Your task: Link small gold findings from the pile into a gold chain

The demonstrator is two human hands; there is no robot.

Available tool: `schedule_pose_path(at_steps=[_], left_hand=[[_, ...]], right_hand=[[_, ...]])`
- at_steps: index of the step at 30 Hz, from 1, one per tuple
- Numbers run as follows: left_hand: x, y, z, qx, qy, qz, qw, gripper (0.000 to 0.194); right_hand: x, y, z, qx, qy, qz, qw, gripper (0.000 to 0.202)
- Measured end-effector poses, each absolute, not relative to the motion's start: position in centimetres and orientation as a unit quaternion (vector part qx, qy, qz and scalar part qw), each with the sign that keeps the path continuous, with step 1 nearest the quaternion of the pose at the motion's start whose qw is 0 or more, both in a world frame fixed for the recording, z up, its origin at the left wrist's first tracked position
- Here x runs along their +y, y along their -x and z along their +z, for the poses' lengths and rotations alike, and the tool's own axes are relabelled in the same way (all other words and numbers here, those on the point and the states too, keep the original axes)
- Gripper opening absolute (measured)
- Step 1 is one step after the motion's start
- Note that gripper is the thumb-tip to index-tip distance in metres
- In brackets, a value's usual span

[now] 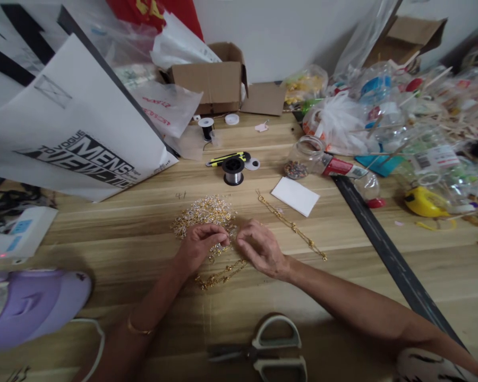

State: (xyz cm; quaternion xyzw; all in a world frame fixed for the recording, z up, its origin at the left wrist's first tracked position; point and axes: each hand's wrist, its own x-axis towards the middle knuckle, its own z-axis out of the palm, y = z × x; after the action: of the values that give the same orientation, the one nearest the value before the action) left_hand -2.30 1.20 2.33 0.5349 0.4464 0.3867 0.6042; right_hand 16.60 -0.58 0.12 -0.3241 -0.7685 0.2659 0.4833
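Note:
A loose pile of small gold and silver-coloured beads or links point(205, 213) lies on the wooden table. At its near edge, my left hand point(205, 244) pinches thumb against forefinger; anything between them is too small to make out. Just to the right, with a narrow gap between, my right hand point(262, 248) has its fingers curled in toward the thumb, and what it grips cannot be made out. Below both hands lies a gold chain point(219, 277), its upper end close under the right hand. Another gold chain point(292, 225) stretches across the table to the right.
Scissors point(276, 347) lie near the front edge. Behind the pile stand a wire spool point(233, 172), a cutter knife point(219, 159) and a tipped bead jar point(302, 156). A white card point(295, 196), large bag point(91, 132), purple iron point(35, 302) and bottle clutter point(422, 132) surround them.

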Motion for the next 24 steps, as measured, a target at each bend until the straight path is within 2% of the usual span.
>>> schedule_pose_path(at_steps=[7,24], left_hand=[[1.3,2.08,1.57,0.459,-0.525,0.339,0.631,0.014],[1.41,2.05,1.56,0.492,-0.481,0.359,0.63,0.011]], right_hand=[[-0.58,-16.57,0.05,-0.765,0.337,0.272,0.476,0.007],[-0.51,-16.49,-0.35,-0.77,0.335,0.279,0.466,0.007]])
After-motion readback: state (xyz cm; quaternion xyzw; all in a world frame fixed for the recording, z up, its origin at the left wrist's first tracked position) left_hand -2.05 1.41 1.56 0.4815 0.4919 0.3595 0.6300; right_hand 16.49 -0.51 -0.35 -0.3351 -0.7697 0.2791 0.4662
